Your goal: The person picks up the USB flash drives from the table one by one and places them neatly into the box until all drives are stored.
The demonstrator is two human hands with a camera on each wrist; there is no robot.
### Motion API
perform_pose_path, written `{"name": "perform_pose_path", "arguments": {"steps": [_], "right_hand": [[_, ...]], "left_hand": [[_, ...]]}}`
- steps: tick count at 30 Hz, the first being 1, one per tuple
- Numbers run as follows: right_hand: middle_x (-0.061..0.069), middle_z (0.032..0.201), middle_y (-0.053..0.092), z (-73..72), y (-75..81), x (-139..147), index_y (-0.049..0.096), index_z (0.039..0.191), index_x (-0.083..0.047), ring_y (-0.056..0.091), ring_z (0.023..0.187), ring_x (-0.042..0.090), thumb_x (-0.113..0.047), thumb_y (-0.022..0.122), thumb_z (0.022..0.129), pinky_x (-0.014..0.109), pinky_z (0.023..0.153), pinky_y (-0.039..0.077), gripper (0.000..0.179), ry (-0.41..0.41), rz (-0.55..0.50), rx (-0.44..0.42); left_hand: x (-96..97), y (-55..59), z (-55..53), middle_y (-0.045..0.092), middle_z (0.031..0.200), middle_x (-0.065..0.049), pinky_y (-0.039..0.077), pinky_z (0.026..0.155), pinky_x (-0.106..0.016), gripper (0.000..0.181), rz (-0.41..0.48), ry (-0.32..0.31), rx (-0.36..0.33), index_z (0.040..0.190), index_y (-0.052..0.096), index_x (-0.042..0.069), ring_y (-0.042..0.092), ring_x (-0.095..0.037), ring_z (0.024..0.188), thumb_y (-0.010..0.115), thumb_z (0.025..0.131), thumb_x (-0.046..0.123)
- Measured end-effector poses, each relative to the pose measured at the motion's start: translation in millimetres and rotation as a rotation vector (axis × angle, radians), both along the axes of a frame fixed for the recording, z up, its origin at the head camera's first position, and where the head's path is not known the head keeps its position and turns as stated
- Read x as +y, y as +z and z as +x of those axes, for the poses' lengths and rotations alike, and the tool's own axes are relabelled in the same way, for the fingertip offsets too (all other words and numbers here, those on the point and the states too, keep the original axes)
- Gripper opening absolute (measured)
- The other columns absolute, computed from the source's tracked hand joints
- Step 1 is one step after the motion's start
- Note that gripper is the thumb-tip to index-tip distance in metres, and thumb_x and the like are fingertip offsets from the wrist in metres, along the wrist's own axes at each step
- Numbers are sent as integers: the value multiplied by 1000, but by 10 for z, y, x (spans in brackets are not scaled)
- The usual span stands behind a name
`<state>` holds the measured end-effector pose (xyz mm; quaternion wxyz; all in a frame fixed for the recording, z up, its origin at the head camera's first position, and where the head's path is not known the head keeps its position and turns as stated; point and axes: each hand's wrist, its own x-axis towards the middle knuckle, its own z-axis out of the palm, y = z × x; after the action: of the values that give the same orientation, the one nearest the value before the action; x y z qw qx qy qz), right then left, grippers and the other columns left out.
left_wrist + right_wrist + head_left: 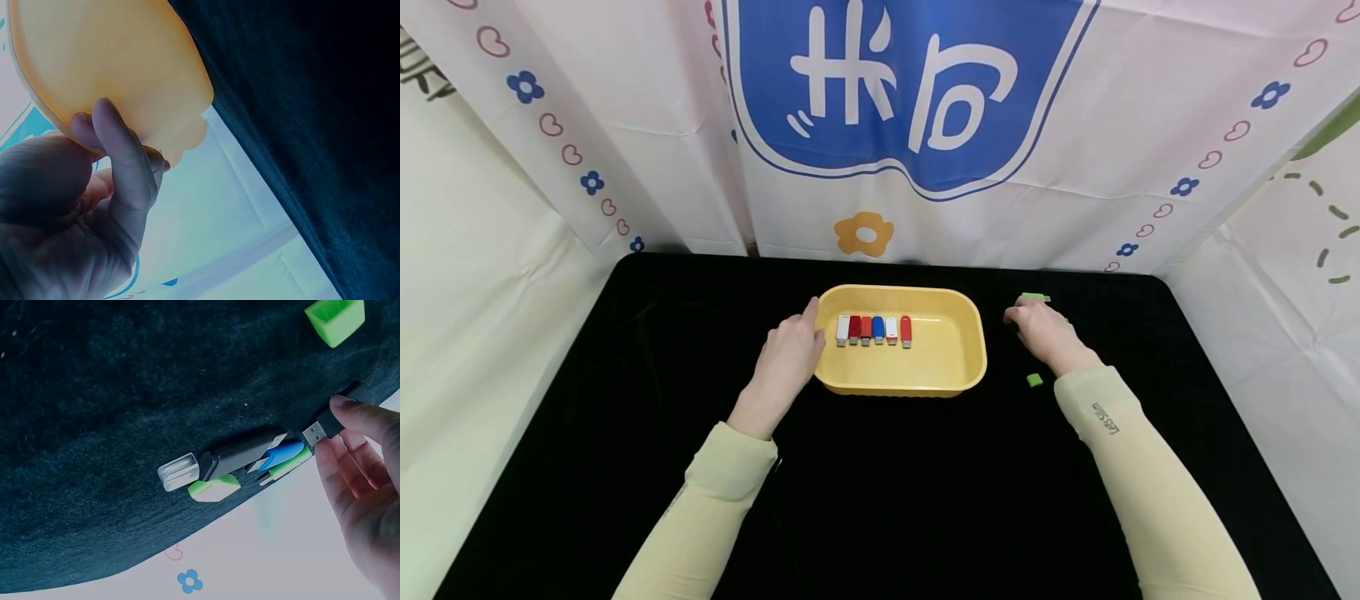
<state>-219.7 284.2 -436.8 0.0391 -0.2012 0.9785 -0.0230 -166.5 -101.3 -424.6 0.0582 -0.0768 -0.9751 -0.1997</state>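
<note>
A black USB flash drive [328, 422], its metal plug bare, is pinched between the thumb and fingers of my right hand [1047, 332] at the right of the table. The hand hides this drive in the head view. My left hand [786, 354] holds the left edge of a yellow tray [895, 390], its fingers against the outer wall. Inside the tray lies a row of several USB drives, among them a blue one [878, 328] and, at the row's right end, a red one [906, 330].
Near my right fingers lie a larger black stick [240, 455] with a clear end, a blue USB drive [284, 453], a green USB drive [290, 464] and a flat green piece [214, 489]. A green block [1034, 380] sits closer to me. A printed curtain [685, 183] borders the black table.
</note>
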Motion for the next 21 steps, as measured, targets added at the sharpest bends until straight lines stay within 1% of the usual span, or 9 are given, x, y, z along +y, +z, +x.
{"name": "perform_pose_path", "arguments": {"steps": [4, 7, 10, 14, 18, 21], "right_hand": [[22, 111, 68, -9, 14, -15, 70, 107, 1, 67, 102, 38, 10, 64, 84, 49, 80, 57, 25, -8, 17, -22], [22, 111, 71, -18, 29, -25, 69, 107, 2, 68, 102, 39, 7, 67, 86, 49, 83, 57, 22, -22, 11, -29], [23, 109, 72, -21, 54, -35, 68, 106, 2, 69, 100, 40, 5, 68, 87, 50, 84, 56, 19, -27, -15, -22], [23, 108, 71, -21, 93, -51, 66, 107, 3, 68, 102, 39, 3, 68, 88, 50, 86, 56, 19, -14, -53, -10], [23, 112, 70, -40, 133, -75, 65, 112, 3, 66, 105, 39, 3, 67, 90, 51, 90, 54, 22, -11, -102, -1], [23, 119, 68, -53, 182, -107, 63, 120, 2, 65, 108, 40, 3, 65, 92, 52, 91, 54, 28, -37, -167, -5]], "left_hand": [[-3, -5, 1, 69, 93, -24, 48, 43, -33, 51, -2, -2, 2, 145, 46, -4, 59, -26, 53, 60, 97, 9], [-4, -5, -1, 69, 93, -24, 49, 44, -34, 51, -3, -2, 4, 145, 47, -4, 61, -27, 54, 60, 97, 9], [-4, -3, -2, 69, 92, -24, 49, 45, -35, 51, -4, -1, -1, 145, 46, -4, 61, -27, 55, 60, 97, 10], [-2, 1, -4, 69, 92, -23, 49, 44, -34, 52, -6, 0, -6, 145, 46, -4, 60, -26, 54, 59, 98, 10], [-5, 1, -3, 69, 93, -24, 48, 44, -33, 52, -2, 1, -14, 146, 45, -4, 60, -26, 54, 59, 98, 10], [-5, 4, -2, 68, 94, -24, 48, 44, -34, 52, 2, 2, -18, 146, 45, -4, 59, -26, 54, 58, 98, 10]]}}
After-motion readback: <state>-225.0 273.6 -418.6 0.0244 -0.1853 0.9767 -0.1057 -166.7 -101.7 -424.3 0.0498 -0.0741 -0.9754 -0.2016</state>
